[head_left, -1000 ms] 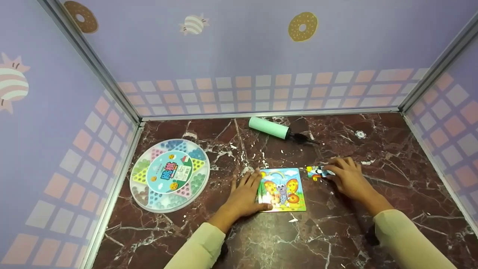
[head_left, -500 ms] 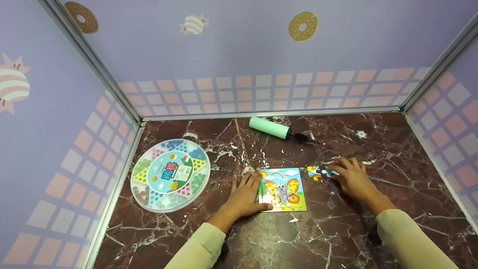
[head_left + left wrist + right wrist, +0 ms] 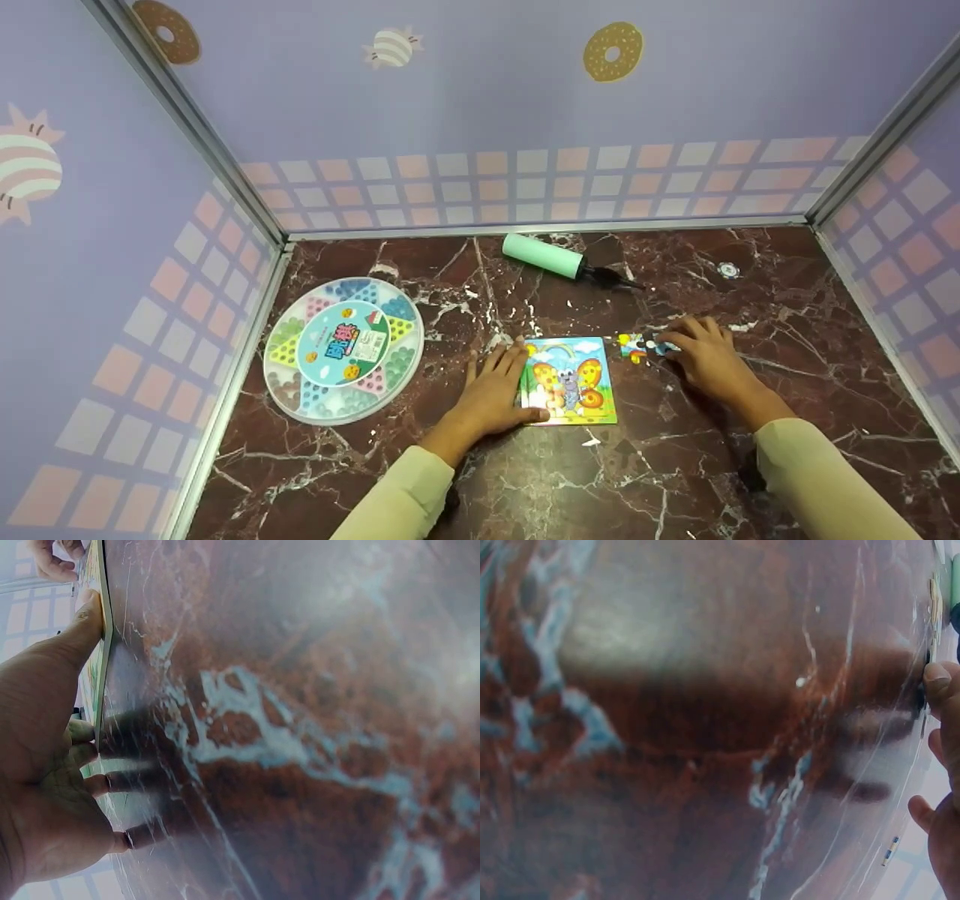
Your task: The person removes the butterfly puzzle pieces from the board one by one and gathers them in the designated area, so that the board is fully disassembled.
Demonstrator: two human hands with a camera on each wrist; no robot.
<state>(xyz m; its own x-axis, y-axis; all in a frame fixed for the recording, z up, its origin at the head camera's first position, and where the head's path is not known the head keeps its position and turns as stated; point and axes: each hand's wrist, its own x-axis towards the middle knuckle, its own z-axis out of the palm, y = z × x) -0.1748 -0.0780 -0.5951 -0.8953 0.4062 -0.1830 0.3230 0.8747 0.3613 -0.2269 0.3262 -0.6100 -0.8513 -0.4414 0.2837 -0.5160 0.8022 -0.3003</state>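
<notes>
A square butterfly jigsaw puzzle (image 3: pixel 576 379) lies flat on the dark marble tabletop in the head view. My left hand (image 3: pixel 491 390) rests at its left side, fingers extended, with the thumb (image 3: pixel 88 615) on the puzzle's near edge in the left wrist view. Right of the puzzle are a few small loose jigsaw pieces, one yellow and green (image 3: pixel 631 345). Beside these, my right hand (image 3: pixel 709 360) pinches a dark and blue jigsaw piece (image 3: pixel 666 348) between thumb and bent fingers. Those fingers partly cover the piece.
A round Chinese checkers set (image 3: pixel 341 352) with coloured marbles stands at the left. Behind the puzzle lies a mint-green hand pump (image 3: pixel 544 256) with a black nozzle. A white and grey chip (image 3: pixel 727 270) lies at the back right. Patterned walls (image 3: pixel 465 112) enclose the back and sides.
My right hand has shifted slightly right, and more of the dark and blue jigsaw piece shows. The left hand and the puzzle have stayed in place.
</notes>
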